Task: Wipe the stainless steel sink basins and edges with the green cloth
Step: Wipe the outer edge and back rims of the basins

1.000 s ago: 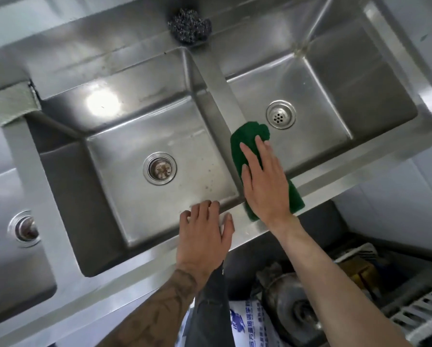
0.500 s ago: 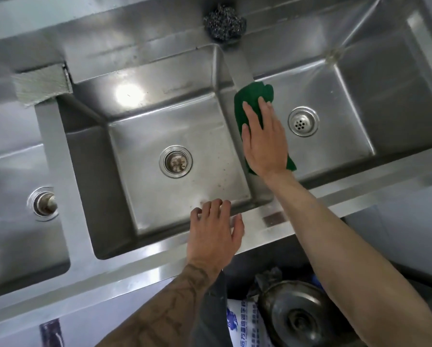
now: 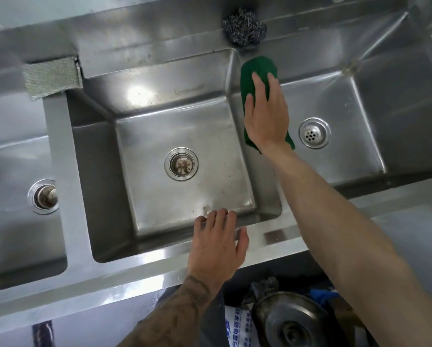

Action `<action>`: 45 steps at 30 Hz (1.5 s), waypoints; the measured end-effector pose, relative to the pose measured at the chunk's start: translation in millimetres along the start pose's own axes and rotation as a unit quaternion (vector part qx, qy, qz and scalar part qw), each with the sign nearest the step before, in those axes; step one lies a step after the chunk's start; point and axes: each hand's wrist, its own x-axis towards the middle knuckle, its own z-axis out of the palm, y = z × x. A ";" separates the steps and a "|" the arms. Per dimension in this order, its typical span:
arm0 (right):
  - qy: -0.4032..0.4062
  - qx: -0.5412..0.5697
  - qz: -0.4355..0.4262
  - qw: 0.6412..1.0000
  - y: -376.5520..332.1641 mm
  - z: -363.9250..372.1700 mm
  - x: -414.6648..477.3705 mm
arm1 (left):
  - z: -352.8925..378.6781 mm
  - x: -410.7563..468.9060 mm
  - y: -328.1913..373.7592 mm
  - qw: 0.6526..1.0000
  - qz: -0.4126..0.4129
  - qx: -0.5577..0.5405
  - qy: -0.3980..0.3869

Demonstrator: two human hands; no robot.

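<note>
Nearest, below the front edge of the middle basin [image 3: 160, 209], a round metal object [image 3: 292, 324] and a printed bag [image 3: 237, 326] sit in shadow under the sink. Both are cut off by the bottom of the view, and the bag's lettering is too partial to read.

The left hand [image 3: 217, 244] lies palm down on the front rim [image 3: 109, 284] at the middle basin's near right corner. Its fingers are straight and relaxed, and the thumb is spread to the right. The fingertips reach over the lip, so the rim beneath them is hidden.

The middle basin's drain [image 3: 181, 164] sits at the centre of its floor, with dark residue inside that is hard to make out. To the left of the middle basin, a second basin [image 3: 14, 234] is cut off by the frame edge.

The right forearm crosses the front rim and hides most of the dividing wall [image 3: 267, 181] on the middle basin's right side. The right hand [image 3: 266, 113] lies flat on the green cloth [image 3: 258, 67], fingers extended and pressing down, not curled round it. The cloth lies along the far part of that divider. The hand covers its middle, so only its far end and a near corner show. Right of the divider, the right basin [image 3: 355, 151] has a perforated strainer [image 3: 314, 133], and its right side runs out of view.

Farthest, on the back ledge [image 3: 147, 43] behind the middle basin's far right corner, sits a steel wool scourer [image 3: 245, 27], just beyond the cloth. A grey pad [image 3: 52, 77] rests at the far left corner.
</note>
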 end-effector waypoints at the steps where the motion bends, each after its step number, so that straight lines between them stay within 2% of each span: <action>1: 0.003 -0.003 0.000 1.000 -1.7 1.0 0.0 | 0.2 0.2 -0.2 1.000 -0.001 0.001 0.004; 6: 0.005 -0.029 -0.021 0.999 7.0 -3.7 -36.7 | -1.1 -0.4 0.2 1.000 0.005 -0.001 0.022; 13: -0.013 -0.009 -0.006 1.000 -12.4 7.5 28.9 | -1.1 -0.4 0.2 1.000 -0.003 -0.005 0.027; 19: -0.003 -0.039 -0.046 0.998 8.5 -1.1 -35.0 | -1.2 -0.8 0.2 1.000 0.001 -0.011 0.026; 26: -0.007 -0.021 -0.034 0.999 -12.9 7.9 33.4 | -0.2 -0.8 0.0 1.000 -0.001 -0.011 0.028; 31: 0.025 -0.041 -0.032 0.998 -5.0 13.2 6.5 | -0.3 -0.7 -0.3 0.999 -0.001 -0.016 0.028; 37: -0.005 -0.024 -0.033 0.999 -12.1 13.3 36.0 | -0.4 -0.5 0.1 1.000 -0.002 -0.015 0.024; 43: -0.013 -0.055 -0.066 0.996 13.8 -3.6 -47.7 | 0.0 -1.1 -0.3 1.000 0.002 -0.018 0.025; 45: -0.017 -0.057 -0.064 0.996 13.9 -2.4 -42.4 | 0.3 -0.3 -0.5 0.999 -0.001 -0.022 0.023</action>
